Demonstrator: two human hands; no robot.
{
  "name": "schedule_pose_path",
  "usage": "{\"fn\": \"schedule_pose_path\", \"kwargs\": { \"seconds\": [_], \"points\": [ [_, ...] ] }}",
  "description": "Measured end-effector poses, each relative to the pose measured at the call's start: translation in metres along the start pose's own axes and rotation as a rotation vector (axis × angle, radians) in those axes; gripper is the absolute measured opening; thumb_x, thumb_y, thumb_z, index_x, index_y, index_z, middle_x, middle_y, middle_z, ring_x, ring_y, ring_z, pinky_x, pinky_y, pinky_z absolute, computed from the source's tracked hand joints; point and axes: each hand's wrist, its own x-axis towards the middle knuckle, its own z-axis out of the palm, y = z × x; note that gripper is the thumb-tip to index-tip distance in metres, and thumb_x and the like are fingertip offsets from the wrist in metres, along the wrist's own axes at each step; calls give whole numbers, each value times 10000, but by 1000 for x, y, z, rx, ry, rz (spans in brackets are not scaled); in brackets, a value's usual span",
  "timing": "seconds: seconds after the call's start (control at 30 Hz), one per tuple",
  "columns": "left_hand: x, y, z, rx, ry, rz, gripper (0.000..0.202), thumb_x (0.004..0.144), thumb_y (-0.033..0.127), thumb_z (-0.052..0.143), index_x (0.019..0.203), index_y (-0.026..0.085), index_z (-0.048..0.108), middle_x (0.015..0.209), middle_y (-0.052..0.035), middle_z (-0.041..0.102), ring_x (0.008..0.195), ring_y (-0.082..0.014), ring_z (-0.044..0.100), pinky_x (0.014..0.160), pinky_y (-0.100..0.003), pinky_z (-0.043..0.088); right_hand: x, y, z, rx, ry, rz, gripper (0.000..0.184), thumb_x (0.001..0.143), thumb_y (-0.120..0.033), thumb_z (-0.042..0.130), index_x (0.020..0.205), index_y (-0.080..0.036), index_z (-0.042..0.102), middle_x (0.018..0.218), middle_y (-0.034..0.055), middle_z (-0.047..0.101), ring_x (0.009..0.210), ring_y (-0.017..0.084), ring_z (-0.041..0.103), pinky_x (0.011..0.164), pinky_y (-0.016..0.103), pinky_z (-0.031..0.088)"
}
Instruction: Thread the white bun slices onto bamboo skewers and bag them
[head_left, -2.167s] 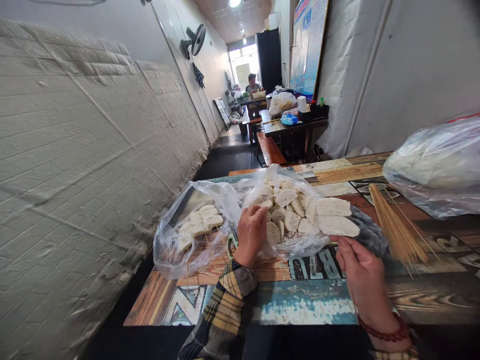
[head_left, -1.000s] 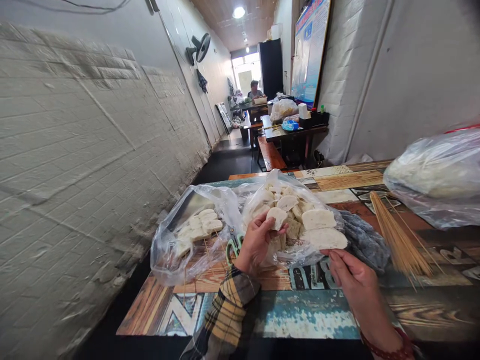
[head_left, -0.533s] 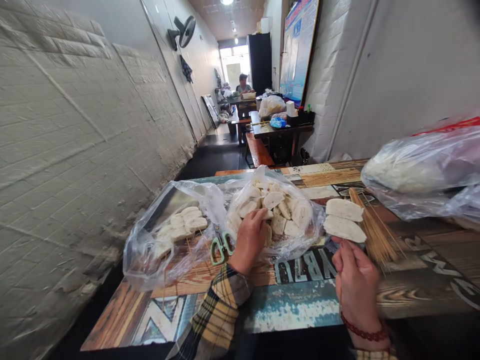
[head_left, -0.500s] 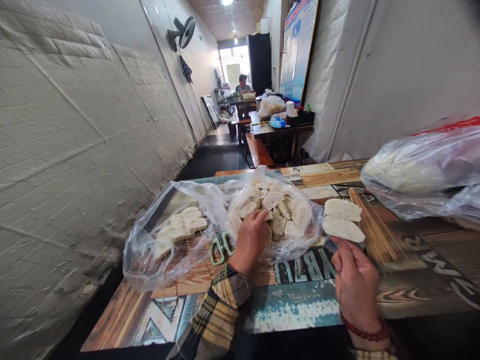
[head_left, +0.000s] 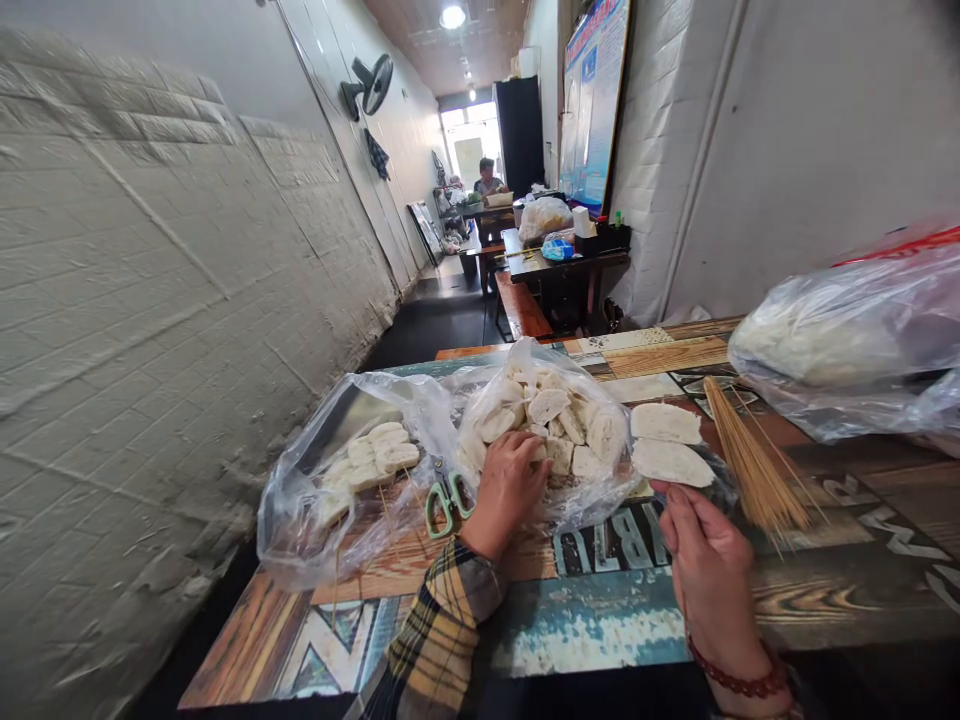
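Table [head_left: 600, 610]: a wooden top painted in patchwork patterns and letters, filling the lower part of the view; the open bag lies at its middle.
Full bag [head_left: 847, 335]: a large clear plastic bag packed with something pale, well to the person's right of the open bag and beyond the sticks.
Open bag [head_left: 592, 500]: clear plastic, mouth towards the person, heaped with white bread slices [head_left: 555, 410].
Flat bag [head_left: 292, 500]: a clear bag just to the left of the open bag, touching it, with a row of skewered slices [head_left: 375, 450] inside.
Stick bundle [head_left: 750, 460]: thin bamboo skewers fanned on the table, near the open bag's right side.
Right hand [head_left: 705, 560]: raised at the open bag's right edge, thumb and fingers pressed together in a pinch; a red bead bracelet [head_left: 739, 682] is on the wrist.
Left hand [head_left: 510, 490]: fingers curled into the open bag's mouth, resting on the heap; whether they grip a slice cannot be told.
Pair of slices [head_left: 667, 445]: two oval white slices, one above the other, standing straight up from the right fingertips, beside the open bag's right wall.
Scissors [head_left: 446, 497]: green-handled, flat on the table between the open bag and the flat bag, just left of the left hand.
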Motion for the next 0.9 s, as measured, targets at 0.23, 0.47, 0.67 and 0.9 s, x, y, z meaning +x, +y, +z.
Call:
{"fn": "schedule_pose_path", "kwargs": {
  "seconds": [0.23, 0.47, 0.67, 0.9],
  "points": [
    [22, 15, -5, 164, -39, 25, 219, 901, 193, 546, 1092, 198, 652, 1084, -81, 678, 1017, -245, 567, 906, -408, 456, 1, -1, 3, -6, -47, -4, 365, 822, -510, 661, 959, -178, 730, 757, -3, 665, 480, 68, 346, 444, 243, 259],
    [67, 27, 9, 390, -228, 270, 169, 906, 183, 503, 966, 189, 661, 1037, -110, 627, 1005, -279, 508, 838, -425, 410, 0, -3, -1, -76, -101, -6, 383, 869, -506, 601, 963, -156, 727, 539, -52, 476, 483, 98, 335, 453, 247, 247],
    [87, 25, 17, 334, -302, 365, 151, 867, 145, 535, 810, 185, 669, 1102, -121, 616, 1052, -280, 487, 894, -427, 369, 0, -9, 0, -84, -131, -6, 391, 875, -508, 576, 953, -156, 726, 492, -78, 380, 467, 103, 337, 446, 236, 262],
    [104, 25, 6, 183, -356, 317, 146, 810, 132, 573, 819, 213, 694, 1100, -64, 661, 1115, -269, 489, 991, -437, 344, -1, -18, 1, -70, -141, 7, 391, 866, -519, 579, 931, -158, 715, 491, -82, 385, 457, 95, 342, 441, 228, 270]
  ]
}}
